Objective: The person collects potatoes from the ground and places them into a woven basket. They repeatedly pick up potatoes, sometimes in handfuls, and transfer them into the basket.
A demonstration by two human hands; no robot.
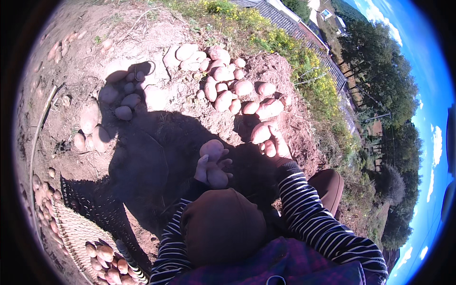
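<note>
My left hand [213, 167] is in shadow, palm up, with potatoes [212, 150] resting in its fingers, one above the other. To the right, my right hand [279, 146] is in sunlight, closed around potatoes [269, 148]; a larger potato [261, 132] lies against its fingertips. Just beyond that hand, a heap of potatoes [243, 87] lies on loose soil. A woven basket [76, 222] at the lower left holds several potatoes [105, 253].
More potatoes lie on the left soil [89, 117], some in shadow. A long thin stick [40, 124] runs along the far left, with another potato pile [42, 199] beside it. Grass and yellow flowers [306, 60] border the soil, below a tiled roof [281, 17].
</note>
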